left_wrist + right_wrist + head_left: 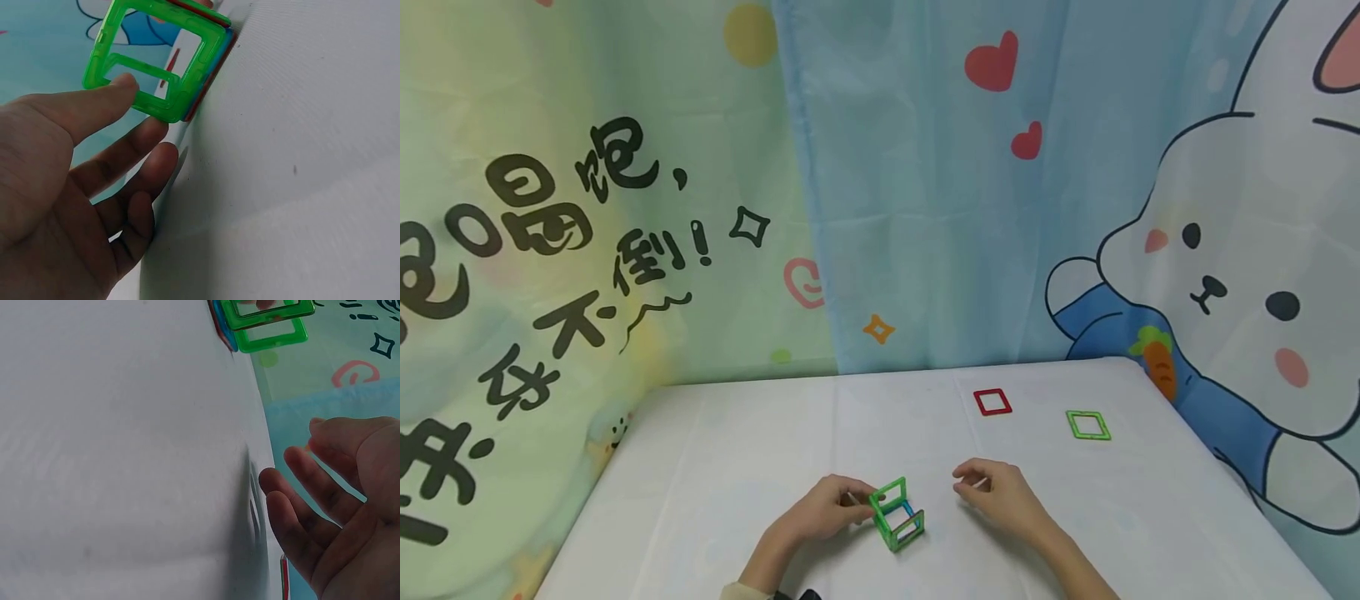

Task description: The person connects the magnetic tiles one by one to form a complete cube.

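Observation:
My left hand [829,508] pinches a small open box of magnetic tiles [882,525] at its left side, low over the table. Its visible sides are green square frames [209,53]. Along the bottom runs a blue and red edge [212,74] in the left wrist view. The thumb lies on the near green frame, with the other fingers loosely bent beneath. To the right of the box, my right hand [1000,497] hovers with loosely bent fingers and nothing between them.
A red square tile [997,412] lies flat on the white table [737,450] toward the back. Right of it lies a green square tile [1092,437]. Behind the table hangs a printed curtain [925,250] with a rabbit and lettering.

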Available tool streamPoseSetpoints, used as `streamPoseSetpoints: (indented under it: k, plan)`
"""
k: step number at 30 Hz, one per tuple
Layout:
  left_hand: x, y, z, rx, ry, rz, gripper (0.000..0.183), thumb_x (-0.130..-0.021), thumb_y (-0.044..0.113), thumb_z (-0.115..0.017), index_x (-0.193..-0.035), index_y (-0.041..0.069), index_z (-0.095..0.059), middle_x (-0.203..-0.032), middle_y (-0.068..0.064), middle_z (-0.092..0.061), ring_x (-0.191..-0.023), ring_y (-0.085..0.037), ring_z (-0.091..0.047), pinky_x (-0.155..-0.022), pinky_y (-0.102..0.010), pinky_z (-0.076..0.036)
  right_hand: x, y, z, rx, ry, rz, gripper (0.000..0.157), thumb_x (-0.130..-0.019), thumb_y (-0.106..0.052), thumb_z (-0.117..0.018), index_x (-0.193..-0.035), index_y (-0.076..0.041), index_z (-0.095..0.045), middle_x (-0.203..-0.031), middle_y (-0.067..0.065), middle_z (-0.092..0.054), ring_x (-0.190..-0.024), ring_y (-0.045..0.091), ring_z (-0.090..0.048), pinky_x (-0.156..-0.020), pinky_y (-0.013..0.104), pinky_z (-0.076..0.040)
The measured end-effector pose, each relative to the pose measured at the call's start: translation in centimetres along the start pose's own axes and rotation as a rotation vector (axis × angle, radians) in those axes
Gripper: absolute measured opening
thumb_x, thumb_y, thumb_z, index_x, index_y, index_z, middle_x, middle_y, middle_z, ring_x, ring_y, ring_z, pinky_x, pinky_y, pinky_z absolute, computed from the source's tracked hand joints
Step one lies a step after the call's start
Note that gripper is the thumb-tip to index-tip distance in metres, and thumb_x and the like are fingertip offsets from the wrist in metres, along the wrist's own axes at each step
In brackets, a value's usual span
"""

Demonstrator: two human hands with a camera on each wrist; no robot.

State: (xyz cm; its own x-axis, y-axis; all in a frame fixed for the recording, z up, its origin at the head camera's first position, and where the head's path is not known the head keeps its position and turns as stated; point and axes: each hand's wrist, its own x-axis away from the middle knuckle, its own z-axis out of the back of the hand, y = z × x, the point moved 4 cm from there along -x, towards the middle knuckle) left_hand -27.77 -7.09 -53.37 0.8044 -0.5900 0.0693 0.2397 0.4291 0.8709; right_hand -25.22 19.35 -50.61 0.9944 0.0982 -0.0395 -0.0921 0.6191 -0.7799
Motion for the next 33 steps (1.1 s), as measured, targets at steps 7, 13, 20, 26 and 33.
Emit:
streamPoseSetpoints:
  k: [7, 13, 20, 26, 33]
  plan:
    - [0.9, 0.2, 0.0, 0.03, -0.001, 0.003, 0.021, -0.09, 0.015, -0.069, -0.11, 0.008, -0.073, -0.089, 0.007, -0.069, -0.069, -0.011, -0.062, -0.058, -0.022, -0.045, 0.5, 0.7, 0.7, 0.002, 0.007, -0.021, 0.009, -0.086, -0.008, -0.073, -0.095, -0.01, -0.071, -0.082, -0.005, -0.065, -0.07, 0.012, -0.058, -0.064, 0.027, -0.048]
    - [1.5, 0.2, 0.1, 0.048, 0.03, -0.019, 0.02, -0.09, 0.018, -0.07, -0.108, 0.01, -0.074, -0.087, 0.007, -0.07, -0.068, -0.01, -0.06, -0.058, -0.022, -0.045, 0.9, 1.0, 1.1, -0.002, 0.014, -0.012, 0.009, -0.086, -0.009, -0.072, -0.095, -0.009, -0.071, -0.083, -0.004, -0.066, -0.071, 0.012, -0.06, -0.064, 0.027, -0.049]
    - [1.8, -0.2, 0.0, 0.058, 0.056, -0.001, 0.019, -0.09, 0.022, -0.071, -0.106, 0.012, -0.075, -0.088, 0.008, -0.07, -0.07, -0.01, -0.059, -0.061, -0.024, -0.046, 1.3, 1.8, 2.4, 0.01, 0.024, -0.04, 0.01, -0.087, -0.008, -0.071, -0.097, -0.009, -0.071, -0.085, -0.004, -0.067, -0.072, 0.012, -0.06, -0.066, 0.027, -0.048]
    - [1.9, -0.2, -0.2, 0.042, 0.065, 0.002, 0.021, -0.091, 0.023, -0.07, -0.108, 0.013, -0.074, -0.089, 0.009, -0.069, -0.073, -0.01, -0.06, -0.063, -0.025, -0.048, 1.3, 2.9, 4.3, 0.053, 0.002, -0.068, 0.015, -0.089, -0.01, -0.069, -0.103, -0.005, -0.071, -0.089, -0.001, -0.067, -0.075, 0.014, -0.059, -0.066, 0.029, -0.048]
    - [2.2, 0.1, -0.2, -0.033, 0.064, -0.03, 0.024, -0.093, 0.025, -0.067, -0.112, 0.013, -0.073, -0.088, 0.013, -0.068, -0.072, -0.006, -0.058, -0.064, -0.024, -0.048, 1.3, 4.6, 7.7, 0.133, 0.037, -0.105, 0.019, -0.091, -0.012, -0.066, -0.107, -0.001, -0.069, -0.091, 0.004, -0.067, -0.077, 0.018, -0.059, -0.061, 0.029, -0.049]
